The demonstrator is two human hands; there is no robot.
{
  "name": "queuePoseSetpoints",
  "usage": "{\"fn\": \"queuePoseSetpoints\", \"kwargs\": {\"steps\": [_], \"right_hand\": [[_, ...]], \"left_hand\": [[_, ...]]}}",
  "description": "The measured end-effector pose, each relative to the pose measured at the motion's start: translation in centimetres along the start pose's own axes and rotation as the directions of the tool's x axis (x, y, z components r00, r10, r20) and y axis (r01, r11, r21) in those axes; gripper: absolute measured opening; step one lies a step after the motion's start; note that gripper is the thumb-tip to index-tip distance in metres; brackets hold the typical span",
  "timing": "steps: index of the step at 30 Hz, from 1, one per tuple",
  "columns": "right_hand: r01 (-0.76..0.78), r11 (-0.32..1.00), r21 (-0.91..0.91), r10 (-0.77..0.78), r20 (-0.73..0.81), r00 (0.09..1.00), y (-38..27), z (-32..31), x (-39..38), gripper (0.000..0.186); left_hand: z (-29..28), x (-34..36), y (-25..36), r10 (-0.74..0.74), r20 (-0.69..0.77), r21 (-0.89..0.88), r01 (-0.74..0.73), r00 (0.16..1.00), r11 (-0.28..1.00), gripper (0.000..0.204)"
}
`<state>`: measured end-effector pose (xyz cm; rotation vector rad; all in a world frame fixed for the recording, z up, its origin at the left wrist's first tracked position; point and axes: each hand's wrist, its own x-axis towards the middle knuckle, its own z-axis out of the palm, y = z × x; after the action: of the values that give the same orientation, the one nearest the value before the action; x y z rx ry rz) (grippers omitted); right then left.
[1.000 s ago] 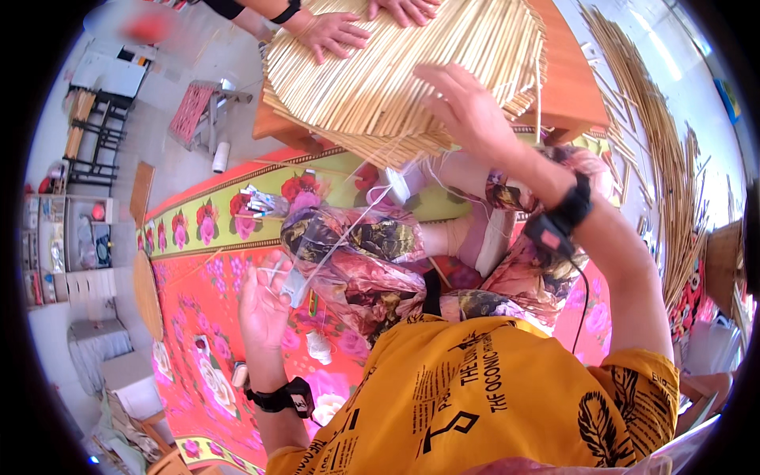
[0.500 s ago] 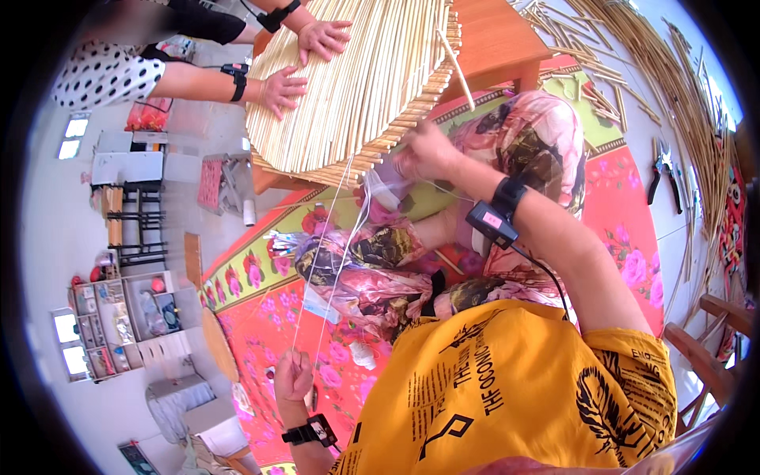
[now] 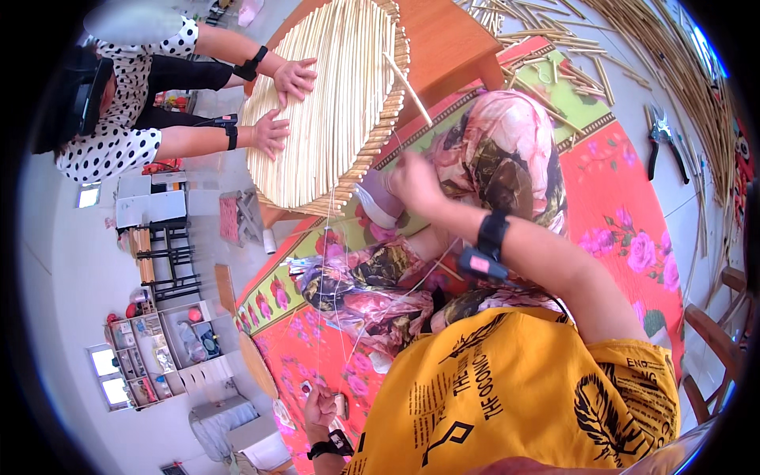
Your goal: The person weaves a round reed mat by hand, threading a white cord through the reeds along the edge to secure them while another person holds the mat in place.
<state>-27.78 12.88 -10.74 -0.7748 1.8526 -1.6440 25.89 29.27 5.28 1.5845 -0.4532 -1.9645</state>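
A large oval mat of pale reed stalks (image 3: 321, 103), laid side by side, rests on an orange-brown table (image 3: 455, 43). My left hand (image 3: 320, 408) is closed on a thin white string (image 3: 319, 317) that runs up to the mat's near edge. Just off that edge is my right hand (image 3: 416, 184); its fingers look curled but are smeared by motion, so what they hold is not plain. One loose stalk (image 3: 408, 91) sticks out over the rim. Another person's two hands (image 3: 283, 103) lie flat, fingers spread, on the mat's left part.
Cut stalks (image 3: 590, 59) lie scattered at the upper right, with long stalk bundles (image 3: 681, 79) beyond. Black-handled pliers (image 3: 665, 142) lie on the tiled floor. A red floral cloth (image 3: 602, 182) spreads beneath me. A wooden chair (image 3: 712, 336) stands at right, shelves (image 3: 162, 344) at left.
My left hand has drawn down, farther from the mat, and the string runs longer. My right hand has moved slightly off the rim. The whole view has shifted; the other person's hands stay on the mat.
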Motion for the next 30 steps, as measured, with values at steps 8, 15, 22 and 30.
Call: {"fn": "queuePoseSetpoints", "kwargs": {"steps": [8, 15, 22, 30], "right_hand": [[-0.574, 0.308, 0.758, 0.346, 0.473, 0.81, -0.7, -0.7, 4.7, 0.014], [-0.393, 0.199, 0.898, 0.334, 0.315, 0.888, -3.1, -8.7, 0.3, 0.02], [-0.288, 0.254, 0.923, 0.09, 0.274, 0.958, -6.5, -18.5, -3.4, 0.024], [-0.133, 0.64, 0.757, 0.104, 0.086, 0.991, -6.5, -26.6, 3.1, 0.026]], "left_hand": [[-0.4, 2.7, -0.7, -0.023, -0.011, -0.019, 0.022, 1.0, 1.0, 0.03], [0.4, 6.4, -1.7, -0.027, -0.052, 0.061, 0.03, 0.998, 0.998, 0.026], [-0.6, 8.7, -0.3, -0.036, -0.006, 0.098, 0.036, 0.999, 0.995, 0.025], [-0.6, 11.7, 0.0, -0.029, -0.005, 0.061, 0.029, 1.0, 0.998, 0.023]]}}
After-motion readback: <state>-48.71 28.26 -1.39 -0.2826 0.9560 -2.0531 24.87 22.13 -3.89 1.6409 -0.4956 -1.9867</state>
